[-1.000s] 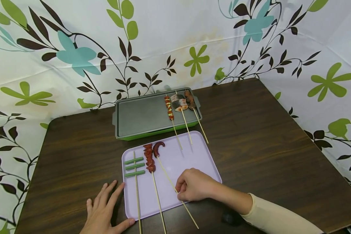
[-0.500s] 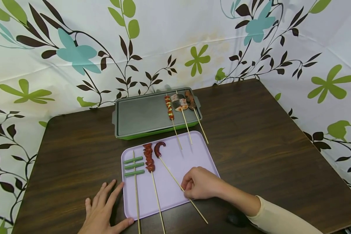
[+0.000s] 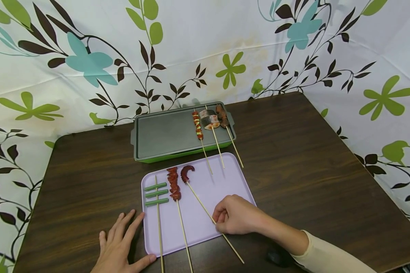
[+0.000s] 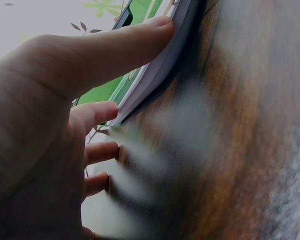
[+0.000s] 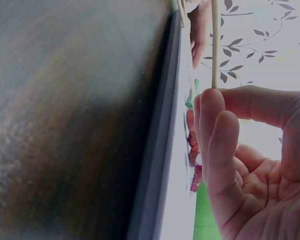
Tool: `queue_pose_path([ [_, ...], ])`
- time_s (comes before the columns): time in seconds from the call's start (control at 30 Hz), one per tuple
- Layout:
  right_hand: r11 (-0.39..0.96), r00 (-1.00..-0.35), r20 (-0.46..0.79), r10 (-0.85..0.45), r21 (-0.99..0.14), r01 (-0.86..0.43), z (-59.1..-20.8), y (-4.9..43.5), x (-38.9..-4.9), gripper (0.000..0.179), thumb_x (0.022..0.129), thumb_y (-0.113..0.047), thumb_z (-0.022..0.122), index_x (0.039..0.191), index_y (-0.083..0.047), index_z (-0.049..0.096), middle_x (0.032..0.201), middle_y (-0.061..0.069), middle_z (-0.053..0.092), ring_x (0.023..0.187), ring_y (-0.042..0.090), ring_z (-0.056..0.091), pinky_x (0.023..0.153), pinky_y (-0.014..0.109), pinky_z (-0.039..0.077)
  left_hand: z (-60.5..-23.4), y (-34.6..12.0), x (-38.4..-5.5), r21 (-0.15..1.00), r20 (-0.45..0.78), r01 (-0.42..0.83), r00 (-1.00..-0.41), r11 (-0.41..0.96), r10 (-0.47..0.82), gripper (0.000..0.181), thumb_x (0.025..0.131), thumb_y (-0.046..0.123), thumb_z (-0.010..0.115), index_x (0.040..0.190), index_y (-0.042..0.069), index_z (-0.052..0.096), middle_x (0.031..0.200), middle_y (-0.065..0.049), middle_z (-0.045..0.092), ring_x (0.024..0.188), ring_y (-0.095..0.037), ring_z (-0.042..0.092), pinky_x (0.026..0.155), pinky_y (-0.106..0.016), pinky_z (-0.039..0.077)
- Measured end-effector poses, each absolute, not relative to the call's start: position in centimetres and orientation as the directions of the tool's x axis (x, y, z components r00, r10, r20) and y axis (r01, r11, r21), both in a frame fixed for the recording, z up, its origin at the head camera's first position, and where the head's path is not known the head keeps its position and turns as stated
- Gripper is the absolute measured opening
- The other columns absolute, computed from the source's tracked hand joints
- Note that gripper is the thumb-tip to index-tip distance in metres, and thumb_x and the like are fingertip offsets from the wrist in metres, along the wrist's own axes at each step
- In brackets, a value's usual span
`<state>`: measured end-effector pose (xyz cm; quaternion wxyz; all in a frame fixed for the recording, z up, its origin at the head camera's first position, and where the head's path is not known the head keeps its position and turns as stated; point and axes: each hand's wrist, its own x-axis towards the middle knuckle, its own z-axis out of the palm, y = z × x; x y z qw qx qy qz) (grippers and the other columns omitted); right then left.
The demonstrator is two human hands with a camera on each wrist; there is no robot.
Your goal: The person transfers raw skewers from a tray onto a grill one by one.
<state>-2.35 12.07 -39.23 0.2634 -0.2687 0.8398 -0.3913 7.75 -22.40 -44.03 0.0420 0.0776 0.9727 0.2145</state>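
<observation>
My right hand pinches the wooden stick of the octopus tentacle skewer between thumb and fingers, over the lilac tray. In the right wrist view that stick rises from the pinch. The dark red tentacle end lies on the tray's far half, the stick slanting toward the near right. My left hand rests with fingers spread at the tray's left edge, thumb at its near left corner. Left of the tentacle lie a skewer of red meat pieces and a skewer of green bean pieces.
Behind the tray stands a green-sided grill with a grey plate. On its right side lie a red-and-yellow skewer, a fish skewer and a brown meat skewer, sticks overhanging the tray. A patterned cloth hangs behind the brown table.
My right hand has shifted a little to the right, swinging the near end of the tentacle skewer's stick rightward. My left hand has stayed at the tray's edge.
</observation>
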Motion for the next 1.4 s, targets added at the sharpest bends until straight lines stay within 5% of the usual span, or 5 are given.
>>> queue_pose_path([
  [0.7,0.524,-0.724,-0.148,-0.674,-0.787,-0.326,-35.9,11.1,-3.4,0.012,0.077,-0.005,0.068,0.074,-0.017,0.068,0.059,-0.017,0.054,0.053,-0.005,0.049,0.056,0.018,0.044,-43.8,-22.3,7.8,0.445,-0.065,0.112,-0.986,0.889,0.157,0.106,0.069,0.068,0.076,0.155,0.035,0.024,0.152,-0.015,0.027,0.138,-0.050,0.020,0.088,-0.086,0.007],
  [1.4,0.555,-0.824,-0.125,-0.553,-0.793,-0.252,-34.0,9.7,-9.1,0.005,0.080,-0.009,0.070,0.082,-0.009,0.074,0.062,-0.010,0.064,0.052,0.006,0.058,0.051,0.025,0.046,-43.7,-22.3,7.8,0.431,-0.055,0.127,-0.985,0.893,0.166,0.106,0.069,0.069,0.075,0.155,0.034,0.025,0.151,-0.016,0.028,0.135,-0.050,0.022,0.087,-0.078,0.012],
])
